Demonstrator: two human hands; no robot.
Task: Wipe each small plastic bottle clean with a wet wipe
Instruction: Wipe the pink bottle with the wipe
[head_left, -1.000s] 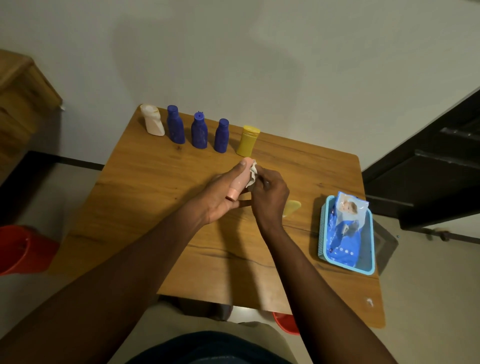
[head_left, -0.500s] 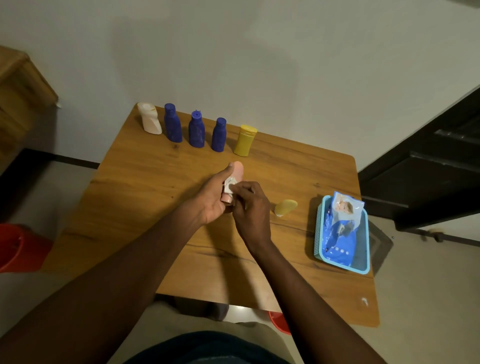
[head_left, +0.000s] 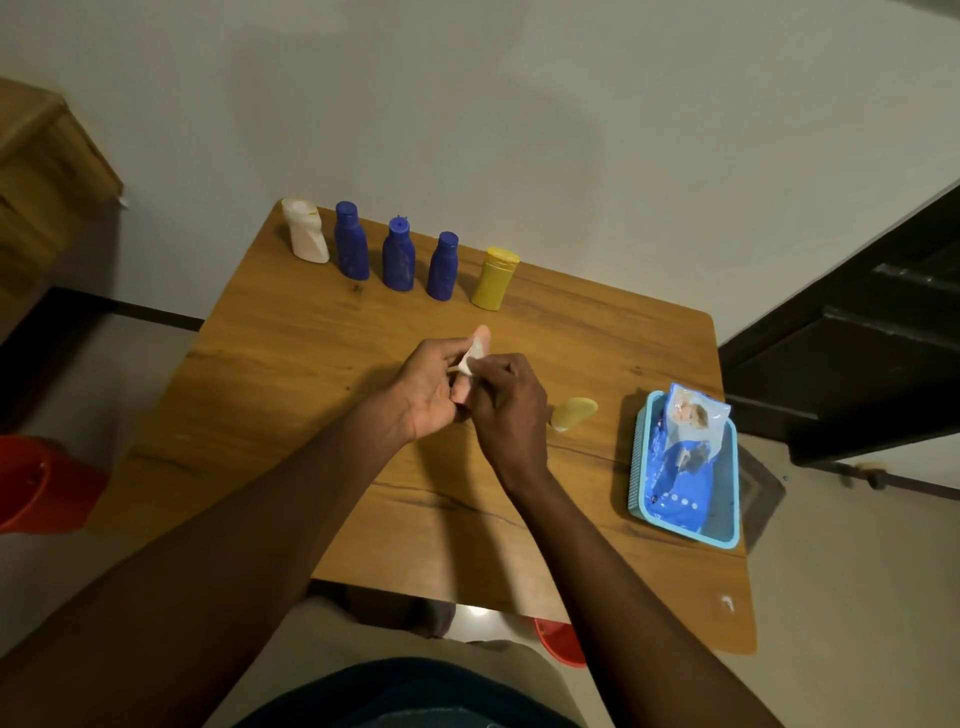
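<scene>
Item under work: the pink bottle (head_left: 481, 336) is held above the middle of the table (head_left: 291, 332), not touching it. Only its rounded upper end and a short stretch near its lower end show. The rest is covered by the hands.

Left hand (head_left: 423, 395): fingers and thumb are curled round the pink bottle in a firm grip. The bottle's upper end points toward the table's far edge.

Right hand (head_left: 511, 410): fingertips are bent inward and pinch a white wet wipe (head_left: 469, 362), pressing it to the side of the pink bottle. How far the wipe wraps round the bottle cannot be told.

A row of five bottles stands upright along the table's far edge. From the far left corner inward:
- white bottle (head_left: 305, 231)
- left blue bottle (head_left: 352, 241)
- middle blue bottle (head_left: 399, 254)
- right blue bottle (head_left: 442, 267)
- yellow bottle (head_left: 494, 280)

None touches its neighbour.

A second yellow bottle (head_left: 573, 414) lies on its side on the table, toward the right edge and just beside the right hand.

A teal basket (head_left: 638, 467) sits at the table's right edge. It contains a blue wipes pack (head_left: 680, 457), whose upper end rises over the basket's far rim.

Off the table, a red bucket (head_left: 36, 483) stands on the floor to its left.
</scene>
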